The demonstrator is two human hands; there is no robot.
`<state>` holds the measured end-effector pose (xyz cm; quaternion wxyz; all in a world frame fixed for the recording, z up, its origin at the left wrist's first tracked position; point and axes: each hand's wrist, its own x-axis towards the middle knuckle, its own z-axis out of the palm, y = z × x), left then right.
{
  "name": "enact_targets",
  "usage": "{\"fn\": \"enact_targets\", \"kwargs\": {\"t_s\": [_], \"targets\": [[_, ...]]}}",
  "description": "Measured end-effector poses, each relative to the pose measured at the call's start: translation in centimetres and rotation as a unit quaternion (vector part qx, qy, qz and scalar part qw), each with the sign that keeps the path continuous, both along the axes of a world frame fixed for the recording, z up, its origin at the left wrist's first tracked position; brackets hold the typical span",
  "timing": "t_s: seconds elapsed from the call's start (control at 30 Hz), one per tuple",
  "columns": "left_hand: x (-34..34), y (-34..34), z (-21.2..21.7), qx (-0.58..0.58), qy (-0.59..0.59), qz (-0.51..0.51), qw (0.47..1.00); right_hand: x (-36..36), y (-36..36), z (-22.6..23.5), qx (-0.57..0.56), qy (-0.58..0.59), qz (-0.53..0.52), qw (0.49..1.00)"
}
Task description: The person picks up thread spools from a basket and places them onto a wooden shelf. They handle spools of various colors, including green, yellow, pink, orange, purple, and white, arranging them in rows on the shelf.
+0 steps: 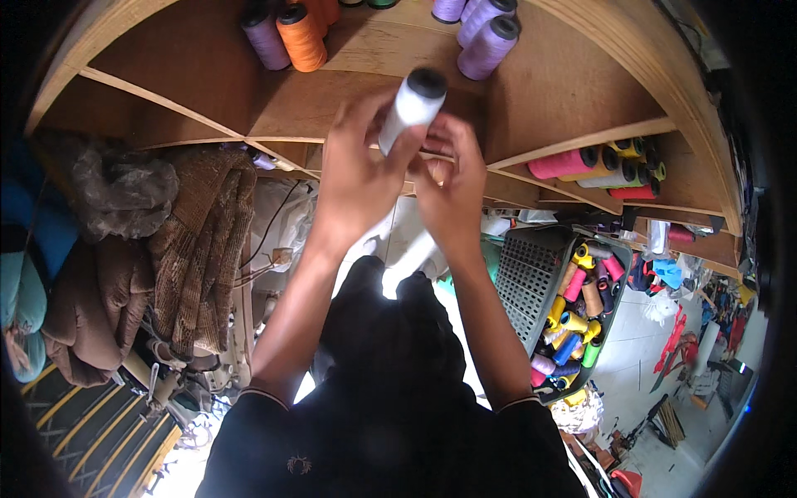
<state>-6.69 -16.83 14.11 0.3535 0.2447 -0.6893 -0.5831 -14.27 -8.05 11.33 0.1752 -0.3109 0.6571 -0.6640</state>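
Note:
A white thread spool (pixel 413 108) with a black top stands slightly tilted in front of the wooden shelf, and my left hand (pixel 361 170) is closed around its lower part. Close beside it, my right hand (pixel 455 178) has its fingers curled in toward the thumb. Motion blurs these fingers, and whatever they pinch is too small to make out. I cannot tell whether the right fingertips touch the spool. Both forearms reach up from below.
The wooden shelf (pixel 374 46) holds orange spools (pixel 301 40), purple spools (pixel 490 48) and, at right, pink spools (pixel 558 163). A dark green basket (pixel 527 278) with several colourful spools stands at lower right. Brown cloth (pixel 195 241) and a plastic bag (pixel 124 191) lie at left.

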Motion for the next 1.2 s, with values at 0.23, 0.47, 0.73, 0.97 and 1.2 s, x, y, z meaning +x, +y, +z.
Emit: {"fn": "enact_targets", "kwargs": {"t_s": [0.23,0.47,0.73,0.97,1.2], "targets": [[-8.5,-9.6,-1.7,-0.104,0.024,0.094,0.990,-5.2,-10.7,-0.5,-0.018,0.015,-0.028,0.999],[-13.8,-13.8,-2.9,-0.030,0.018,0.056,0.998,-11.4,-16.0,-4.2,-0.017,0.053,-0.042,0.998],[-14.4,-15.6,-3.7,0.094,0.021,-0.090,0.991,-12.3,-16.8,-4.2,0.098,0.146,-0.097,0.980],[-14.8,-15.4,-4.3,0.091,0.021,-0.093,0.991,-12.6,-16.6,-4.4,0.114,0.167,-0.087,0.975],[-14.8,-15.3,-4.8,0.097,0.022,-0.092,0.991,-13.3,-16.8,-5.1,0.121,0.190,-0.093,0.970]]}}
